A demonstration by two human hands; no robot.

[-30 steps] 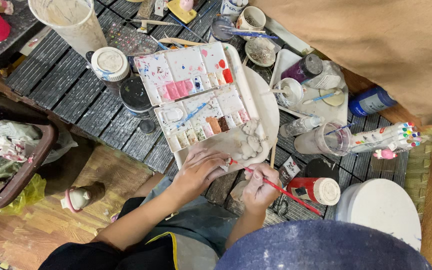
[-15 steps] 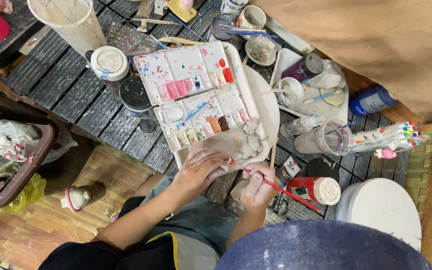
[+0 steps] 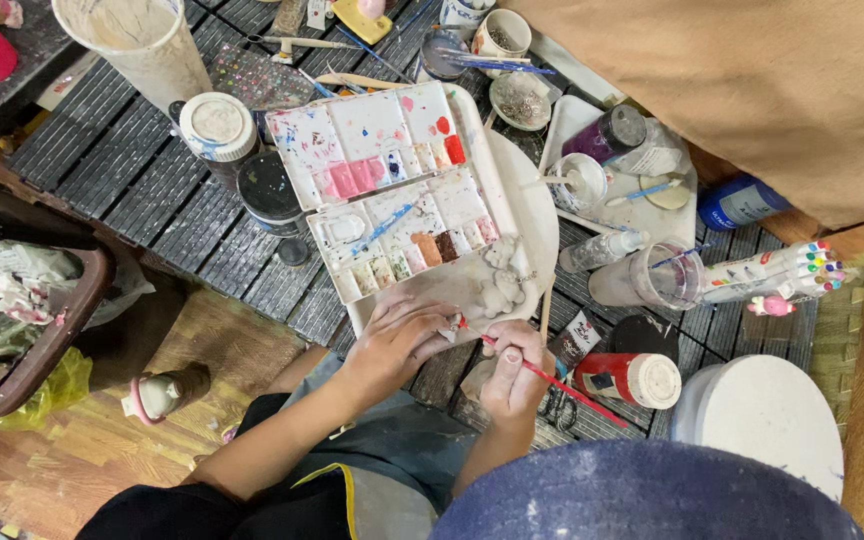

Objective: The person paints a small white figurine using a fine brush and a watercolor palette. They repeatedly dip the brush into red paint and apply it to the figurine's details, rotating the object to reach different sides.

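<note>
Centrally, paint palette (image 3: 392, 190) wells holding colours, jar (image 3: 652, 278) seemingly water-filled

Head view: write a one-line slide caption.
Right hand holds a red-handled brush to small unpainted clay figures on a white board, left hand steadying, beside a paint palette.

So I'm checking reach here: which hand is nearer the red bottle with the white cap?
Right. The right hand sits just beside the red bottle; the left hand lies beyond it, farther away.

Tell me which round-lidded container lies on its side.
The red jar with the white lid, beside the right hand; the white-lidded jar and black-lidded jar stand upright.
</note>
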